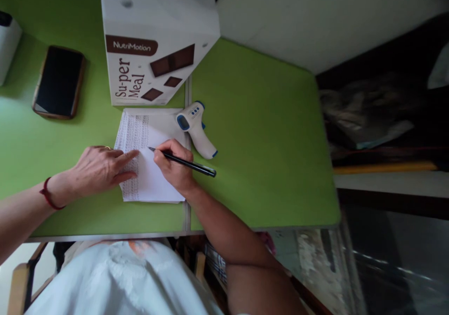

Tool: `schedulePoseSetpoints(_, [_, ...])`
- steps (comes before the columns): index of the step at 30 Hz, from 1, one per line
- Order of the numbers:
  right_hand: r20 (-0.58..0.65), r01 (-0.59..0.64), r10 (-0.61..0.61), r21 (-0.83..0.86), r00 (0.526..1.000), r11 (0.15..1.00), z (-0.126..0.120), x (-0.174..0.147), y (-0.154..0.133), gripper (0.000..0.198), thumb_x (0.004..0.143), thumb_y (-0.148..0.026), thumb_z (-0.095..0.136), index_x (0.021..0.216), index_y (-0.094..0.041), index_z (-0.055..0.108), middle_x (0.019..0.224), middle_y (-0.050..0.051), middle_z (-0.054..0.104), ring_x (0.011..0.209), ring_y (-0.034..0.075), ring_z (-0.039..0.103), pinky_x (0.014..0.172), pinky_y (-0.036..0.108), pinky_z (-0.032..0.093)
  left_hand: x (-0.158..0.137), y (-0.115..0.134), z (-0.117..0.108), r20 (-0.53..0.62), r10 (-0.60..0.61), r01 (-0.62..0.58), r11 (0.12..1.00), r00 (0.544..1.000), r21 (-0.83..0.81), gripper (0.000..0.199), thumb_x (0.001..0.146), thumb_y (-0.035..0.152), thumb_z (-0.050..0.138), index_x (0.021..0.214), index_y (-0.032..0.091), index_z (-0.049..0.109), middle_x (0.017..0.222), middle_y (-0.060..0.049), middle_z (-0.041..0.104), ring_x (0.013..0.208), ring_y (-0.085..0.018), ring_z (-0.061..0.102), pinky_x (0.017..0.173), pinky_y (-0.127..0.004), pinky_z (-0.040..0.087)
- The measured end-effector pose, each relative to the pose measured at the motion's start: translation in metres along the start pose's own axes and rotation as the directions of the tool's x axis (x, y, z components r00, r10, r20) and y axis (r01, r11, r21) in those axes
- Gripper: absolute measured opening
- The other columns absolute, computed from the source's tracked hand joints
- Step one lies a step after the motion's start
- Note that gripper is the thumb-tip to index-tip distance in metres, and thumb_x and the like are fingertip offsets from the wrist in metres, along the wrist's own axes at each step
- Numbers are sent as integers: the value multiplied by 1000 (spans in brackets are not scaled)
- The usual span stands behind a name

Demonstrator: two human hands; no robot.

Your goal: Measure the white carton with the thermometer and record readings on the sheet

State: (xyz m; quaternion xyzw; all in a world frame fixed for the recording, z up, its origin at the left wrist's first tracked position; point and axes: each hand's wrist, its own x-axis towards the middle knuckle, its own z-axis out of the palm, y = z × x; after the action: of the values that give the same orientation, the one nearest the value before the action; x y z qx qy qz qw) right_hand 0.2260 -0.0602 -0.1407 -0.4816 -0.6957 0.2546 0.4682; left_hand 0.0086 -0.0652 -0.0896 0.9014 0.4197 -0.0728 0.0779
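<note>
A white sheet of paper (152, 179) with a column of dense writing down its left side lies on the green table (259, 142). My left hand (100, 168) rests flat on the paper's left edge, fingers pointing at the written column; it has a ring and a red wrist band. My right hand (173, 163) grips a black pen (185, 163), its tip touching the paper near the middle. A white and blue infrared thermometer (196, 128) lies just beyond my right hand, at the paper's upper right corner.
A white "NutriMotion Super Meal" box (154, 39) stands behind the paper. A dark phone (59, 82) lies at the left, and a white object (7, 44) at the far left edge. The table's right edge drops to cluttered dark shelves (379, 118).
</note>
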Motion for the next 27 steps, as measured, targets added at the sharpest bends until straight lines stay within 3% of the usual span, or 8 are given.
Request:
schedulePoseSetpoints(19, [30, -66, 66, 0, 997, 998, 1, 0, 1, 22, 87, -36, 55, 74, -19, 58, 62, -2, 57, 54, 10, 49, 56, 21, 44, -1, -1, 4, -53, -8, 5, 998, 999, -60, 50, 99, 54, 54, 140, 24, 56, 83, -6, 71, 65, -21, 65, 54, -28, 33])
schedulePoseSetpoints(27, [18, -49, 49, -10, 999, 999, 2, -1, 2, 21, 88, -34, 56, 74, -19, 58, 61, -2, 56, 54, 10, 50, 55, 20, 44, 0, 0, 3, 0, -16, 16, 1000, 1000, -11, 52, 99, 53, 55, 143, 25, 55, 85, -5, 73, 67, -23, 66, 53, -29, 31])
